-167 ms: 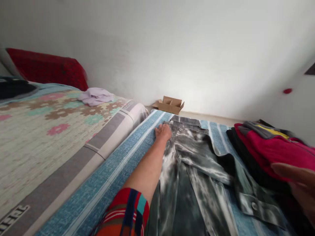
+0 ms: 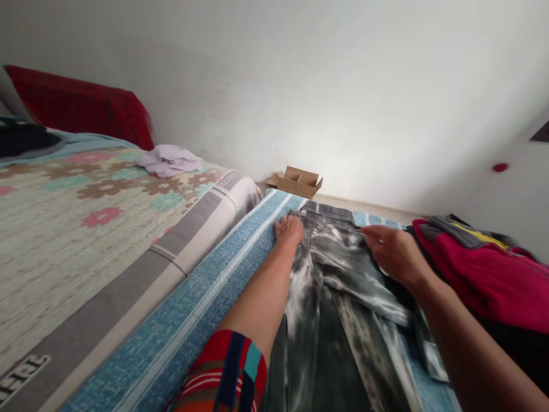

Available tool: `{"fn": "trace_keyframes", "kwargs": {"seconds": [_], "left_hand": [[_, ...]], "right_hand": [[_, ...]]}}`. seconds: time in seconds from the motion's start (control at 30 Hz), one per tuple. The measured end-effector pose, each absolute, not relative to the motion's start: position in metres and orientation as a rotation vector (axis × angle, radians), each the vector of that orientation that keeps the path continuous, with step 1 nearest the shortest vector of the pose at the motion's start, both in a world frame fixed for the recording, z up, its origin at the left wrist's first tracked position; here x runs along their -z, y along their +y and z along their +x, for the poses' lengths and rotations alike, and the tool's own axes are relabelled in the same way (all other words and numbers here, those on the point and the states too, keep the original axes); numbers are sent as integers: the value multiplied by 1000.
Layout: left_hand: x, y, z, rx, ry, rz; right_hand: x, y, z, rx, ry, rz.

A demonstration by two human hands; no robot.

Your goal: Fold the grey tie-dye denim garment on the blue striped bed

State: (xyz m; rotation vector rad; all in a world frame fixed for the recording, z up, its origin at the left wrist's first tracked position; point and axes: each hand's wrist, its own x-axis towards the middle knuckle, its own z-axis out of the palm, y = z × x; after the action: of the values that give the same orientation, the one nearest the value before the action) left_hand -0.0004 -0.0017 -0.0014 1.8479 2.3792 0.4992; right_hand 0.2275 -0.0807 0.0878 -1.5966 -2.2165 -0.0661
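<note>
A grey-and-white mottled denim jacket (image 2: 343, 252) lies spread out, collar toward the wall, with one sleeve folded back across its body. My left hand (image 2: 290, 230) rests on the left shoulder edge of the jacket, fingers apart and pressing down. At the right shoulder, my right hand (image 2: 388, 249) has thumb and fingers pinched together at the fabric edge. My right forearm covers part of the sleeve that trails to the right. Under the jacket is a blue striped sheet (image 2: 201, 312).
Folded clothes (image 2: 493, 269), magenta and black, are stacked at the right. A bed with a flowered cover (image 2: 128, 229) stands at the left, bearing a lilac cloth (image 2: 169, 161). An open cardboard box (image 2: 295, 182) sits by the wall beyond the sheet.
My right hand has come in from the right edge to the jacket's right shoulder. My left hand stays on the left shoulder. The view has shifted slightly.
</note>
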Motion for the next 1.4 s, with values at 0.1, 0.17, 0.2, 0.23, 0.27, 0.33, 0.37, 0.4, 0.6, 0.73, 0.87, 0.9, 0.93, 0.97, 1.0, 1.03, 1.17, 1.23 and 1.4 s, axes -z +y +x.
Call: {"fn": "trace_keyframes", "kwargs": {"seconds": [0.1, 0.17, 0.2, 0.23, 0.27, 0.33, 0.37, 0.4, 0.6, 0.73, 0.87, 0.9, 0.93, 0.97, 1.0, 1.03, 1.17, 1.23, 1.4], "left_hand": [[3, -2, 0, -522, 2370, 1840], [4, -2, 0, -527, 2367, 1832], [4, -2, 0, -527, 2366, 1827], [5, -2, 0, -527, 2367, 1823], [5, -1, 1, -527, 2368, 1820], [6, -1, 1, -528, 2370, 1817], [6, 0, 1, -528, 2371, 1816], [6, 0, 1, -528, 2370, 1814], [6, 1, 3, -527, 2363, 1816], [6, 0, 4, -517, 2364, 1822], [5, -1, 4, -514, 2368, 1829], [4, -2, 4, -519, 2367, 1828], [4, -2, 4, -526, 2363, 1825], [4, -2, 4, -530, 2358, 1821], [4, -1, 4, -530, 2356, 1815], [4, -1, 4, -530, 2356, 1810], [4, 0, 4, -518, 2362, 1798], [5, 0, 5, -517, 2354, 1800], [4, -1, 5, -510, 2336, 1797]], "right_hand": [[-74, -31, 173, 8, -2402, -1659], [-60, -3, 148, 2, -2422, -1704], [-52, 8, 139, -2, -2423, -1726], [-44, 18, 132, -6, -2419, -1752], [-38, 25, 126, -10, -2412, -1778], [-27, 35, 117, -11, -2396, -1834], [-24, 39, 113, -6, -2387, -1859], [-23, 41, 111, 5, -2378, -1878], [-30, 49, 108, 94, -2352, -1855], [-26, 52, 109, 25, -2386, -1880], [-23, 55, 106, -1, -2456, -1848], [-24, 55, 105, 3, -2476, -1834], [-26, 55, 104, 11, -2498, -1817], [-28, 55, 104, 23, -2523, -1795], [-30, 55, 103, 41, -2550, -1768], [-32, 55, 103, 64, -2576, -1739], [-34, 53, 104, 181, -2615, -1667], [-29, 52, 105, 224, -2591, -1688], [-19, 38, 103, 284, -2535, -1708]]}}
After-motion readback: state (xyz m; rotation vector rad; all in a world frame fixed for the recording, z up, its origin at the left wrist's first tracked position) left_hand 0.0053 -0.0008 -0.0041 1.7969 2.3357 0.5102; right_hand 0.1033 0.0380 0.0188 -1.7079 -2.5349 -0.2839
